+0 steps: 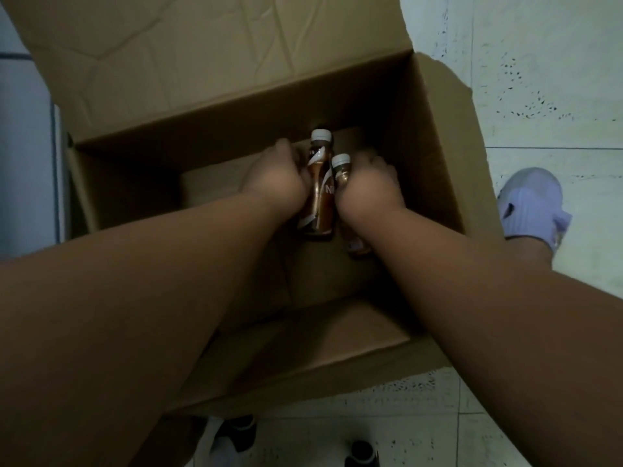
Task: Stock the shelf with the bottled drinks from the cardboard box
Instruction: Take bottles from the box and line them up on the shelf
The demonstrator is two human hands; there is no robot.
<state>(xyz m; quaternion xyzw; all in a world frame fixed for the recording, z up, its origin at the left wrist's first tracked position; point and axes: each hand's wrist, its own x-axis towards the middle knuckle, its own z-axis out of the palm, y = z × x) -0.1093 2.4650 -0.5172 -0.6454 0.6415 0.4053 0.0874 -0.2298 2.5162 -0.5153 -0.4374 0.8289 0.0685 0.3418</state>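
**Both hands down in the cardboard box, one bottle apiece**

While both forearms are reached down from 6 o'clock into the open cardboard box (pixel 435 136), two bottled drinks are seen near the middle of its floor, side by side and touching. The left bottle (pixel 320 197) is brown with a white cap and a brown-and-white label, cap pointing to 12 o'clock. The right bottle (pixel 341 168) is mostly hidden; only its white cap and neck, plus a blurred lower end at about 5 o'clock of the first bottle, can be made out.

The left hand (pixel 278 176) is wrapped against the left bottle from 9 o'clock, fingers curled round its body: the grip is closed on that bottle. The right hand (pixel 371 183) is closed over the right bottle from 3 o'clock, likewise grasping it. Motion blur is noted on both hands; fingertips cannot be resolved.

Box flaps are folded outward at 12 o'clock and 3 o'clock. The rest of the box floor is seen bare and in shadow. The box is set on a pale speckled tiled floor (pixel 539 79). A lilac slipper (pixel 532 203) on a foot is noted at 3 o'clock, just outside the box wall. Dark bottle-like shapes (pixel 361 453) are noted at 6 o'clock on the floor, too cut off to identify.
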